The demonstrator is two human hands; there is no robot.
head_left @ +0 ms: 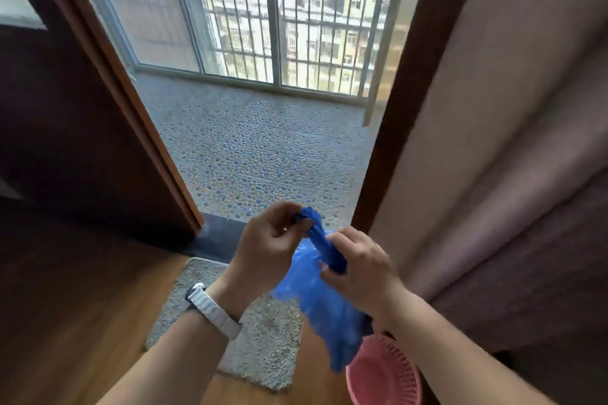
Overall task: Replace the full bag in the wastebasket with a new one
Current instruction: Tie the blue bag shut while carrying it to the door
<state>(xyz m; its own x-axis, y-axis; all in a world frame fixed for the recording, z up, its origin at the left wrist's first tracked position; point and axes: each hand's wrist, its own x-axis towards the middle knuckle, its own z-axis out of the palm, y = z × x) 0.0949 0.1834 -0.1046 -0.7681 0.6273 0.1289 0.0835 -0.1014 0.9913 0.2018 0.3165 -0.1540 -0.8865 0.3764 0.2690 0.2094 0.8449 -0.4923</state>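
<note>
Left fingers (pixel 281 209): curled, pinching the upper end of the blue bag (pixel 324 309) between thumb and fingertips. Right fingers (pixel 352 240): curled round the twisted, rope-like neck of the bag, just below the left grip. The 2 grips are near each other, and a short gathered length of plastic runs diagonally between them.

The left hand (pixel 268 240) sits higher and to the left, the right hand (pixel 365 270) lower and to the right. Both are held in the air at the lower centre of the view. A pale watch strap (pixel 214 314) circles the left wrist.

Below the right hand the bag spreads into loose, translucent folds and hangs down. Its lowest tip ends at the upper left edge of the pink basket (pixel 383 375) — contact with the rim cannot be determined.

The basket has a lattice wall and stands at lower right on the wooden floor (pixel 82 306), close to the mauve curtain (pixel 510 174). A grey speckled mat (pixel 263 342) lies on the floor left of the basket, in front of a dark threshold (pixel 214 240). Beyond the threshold: a pebble-patterned balcony floor (pixel 263 148) and a barred window (pixel 279 26).
</note>
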